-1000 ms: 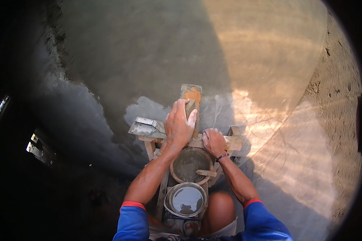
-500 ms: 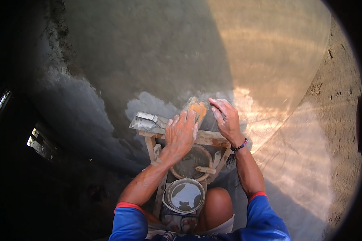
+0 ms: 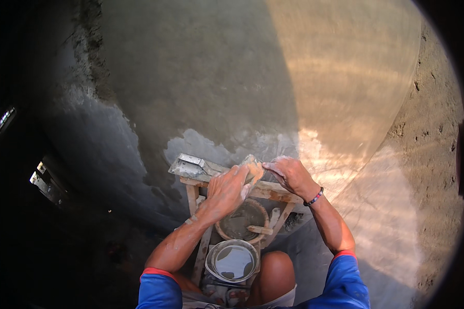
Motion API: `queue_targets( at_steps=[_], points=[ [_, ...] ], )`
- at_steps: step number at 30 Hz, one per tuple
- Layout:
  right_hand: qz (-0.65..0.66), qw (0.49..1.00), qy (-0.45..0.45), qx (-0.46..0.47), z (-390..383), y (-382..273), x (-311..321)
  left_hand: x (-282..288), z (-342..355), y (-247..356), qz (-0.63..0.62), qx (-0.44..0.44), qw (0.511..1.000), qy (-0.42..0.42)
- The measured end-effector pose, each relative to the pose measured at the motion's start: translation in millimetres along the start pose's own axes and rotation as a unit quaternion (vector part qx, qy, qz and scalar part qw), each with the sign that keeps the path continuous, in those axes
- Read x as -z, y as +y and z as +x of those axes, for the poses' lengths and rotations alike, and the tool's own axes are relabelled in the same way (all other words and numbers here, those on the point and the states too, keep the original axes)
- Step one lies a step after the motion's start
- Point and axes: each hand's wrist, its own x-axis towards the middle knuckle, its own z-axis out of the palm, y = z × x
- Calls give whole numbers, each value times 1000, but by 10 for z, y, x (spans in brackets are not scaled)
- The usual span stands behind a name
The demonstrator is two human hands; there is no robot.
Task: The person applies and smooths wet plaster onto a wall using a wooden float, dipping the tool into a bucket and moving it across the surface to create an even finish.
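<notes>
Float [image 3: 255,172], rectangular, grey and orange-stained, above the far edge of the pale wooden trestle [image 3: 276,193], gripped by the left hand [image 3: 227,186]. The right hand [image 3: 291,174] bunches fingers by its right end; pinching, I cannot tell. Best steady it firmly, clear of the silver metal trowel [image 3: 191,170] at the trestle's left corner.

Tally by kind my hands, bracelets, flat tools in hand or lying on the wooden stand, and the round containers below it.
Hands: 2 (left hand, right hand)
Bracelets: 1 (beaded bracelet)
Flat tools: 2 (orange-smeared float, metal trowel)
Round containers: 2 (brown-rimmed basin, pail)
Total: 7
</notes>
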Motion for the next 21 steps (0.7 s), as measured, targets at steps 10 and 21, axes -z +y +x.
queue_targets(
  at_steps=[10,21],
  points=[
    [7,999,-32,5,-97,-17,-79,-34,-123,-14,-38,7,999,-12],
    [3,1000,10,1,-311,-175,-424,-285,-359,-149,-59,61,995,-48]
  ],
)
